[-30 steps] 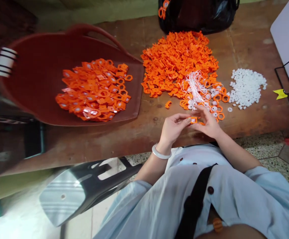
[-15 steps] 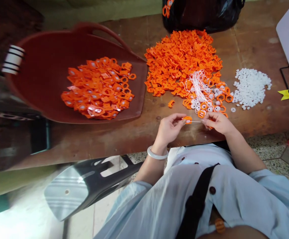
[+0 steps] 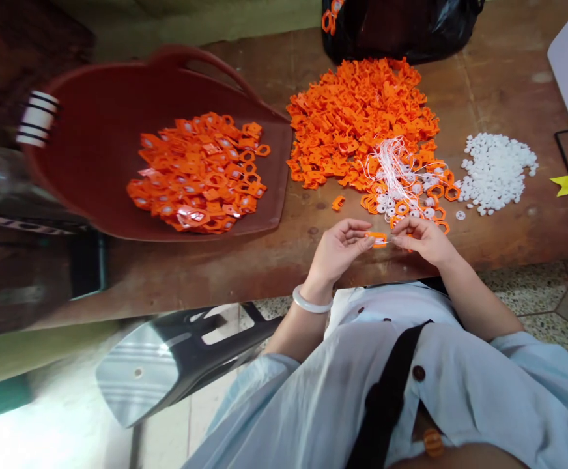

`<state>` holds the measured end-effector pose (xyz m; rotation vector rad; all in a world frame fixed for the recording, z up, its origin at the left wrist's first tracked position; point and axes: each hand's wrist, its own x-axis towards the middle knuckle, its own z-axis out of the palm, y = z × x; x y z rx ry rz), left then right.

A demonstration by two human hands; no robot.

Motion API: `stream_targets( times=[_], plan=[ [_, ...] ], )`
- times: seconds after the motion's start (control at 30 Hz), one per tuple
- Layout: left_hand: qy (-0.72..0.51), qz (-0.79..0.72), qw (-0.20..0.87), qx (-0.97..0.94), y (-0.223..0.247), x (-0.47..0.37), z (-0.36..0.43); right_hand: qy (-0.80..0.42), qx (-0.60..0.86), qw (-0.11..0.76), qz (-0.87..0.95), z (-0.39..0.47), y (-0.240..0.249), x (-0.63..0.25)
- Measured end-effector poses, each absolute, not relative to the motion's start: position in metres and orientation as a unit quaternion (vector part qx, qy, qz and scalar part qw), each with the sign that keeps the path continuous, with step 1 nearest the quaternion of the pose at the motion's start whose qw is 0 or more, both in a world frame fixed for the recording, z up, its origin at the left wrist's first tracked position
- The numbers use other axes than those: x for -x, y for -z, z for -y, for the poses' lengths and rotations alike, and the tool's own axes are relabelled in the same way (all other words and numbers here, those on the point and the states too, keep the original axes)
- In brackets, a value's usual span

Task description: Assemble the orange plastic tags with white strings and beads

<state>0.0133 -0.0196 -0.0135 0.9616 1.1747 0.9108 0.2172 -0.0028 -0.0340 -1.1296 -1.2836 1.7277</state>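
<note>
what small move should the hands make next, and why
Probably draw the string gently rightward with the right hand, since the left hand pinches the orange piece and only a short stretch shows between the two.

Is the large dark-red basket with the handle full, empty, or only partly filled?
Partly filled: small orange plastic pieces lie heaped in the large dark-red basket, and much of its inner surface shows bare.

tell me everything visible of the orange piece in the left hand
The orange piece is small and plastic-looking, with a whitish patch in its middle. The left hand pinches one end over the table; a thin white string runs from the other towards the right hand. Finer detail is too small.
</note>
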Motion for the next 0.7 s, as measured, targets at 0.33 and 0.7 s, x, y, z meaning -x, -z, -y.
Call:
stream_targets(
  times=[0.33, 0.7],
  plan=[
    [-0.376, -0.502, 0.670, -0.398, 0.018, -0.024, 0.020, -0.699, 0.445, 0.338, 0.446, 0.006, 0.030, -0.203],
    [-0.369, -0.484, 0.695, -0.382, 0.016, -0.022, 0.020, -0.721, 0.434, 0.318, 0.436, 0.007, 0.030, -0.203]
  ],
)
